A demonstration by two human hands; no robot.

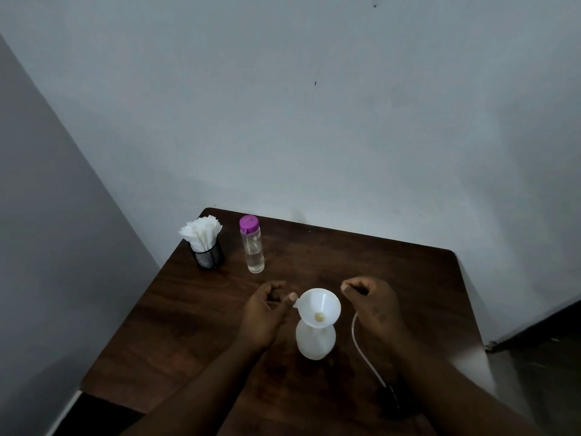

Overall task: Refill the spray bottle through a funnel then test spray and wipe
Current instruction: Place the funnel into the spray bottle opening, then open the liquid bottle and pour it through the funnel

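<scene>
You face a dark wooden table (377,265) pushed into a corner, with a plain pale wall (283,105) behind it, a greyer side wall (47,199) to its left, dark floor (550,357) to its right, all dimly lit.

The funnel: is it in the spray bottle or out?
In. The funnel stands upright with its spout in the neck of the white spray bottle.

Dim, flat, bluish light; soft focus, wide-angle bending at the edges, faint shadows.
</scene>
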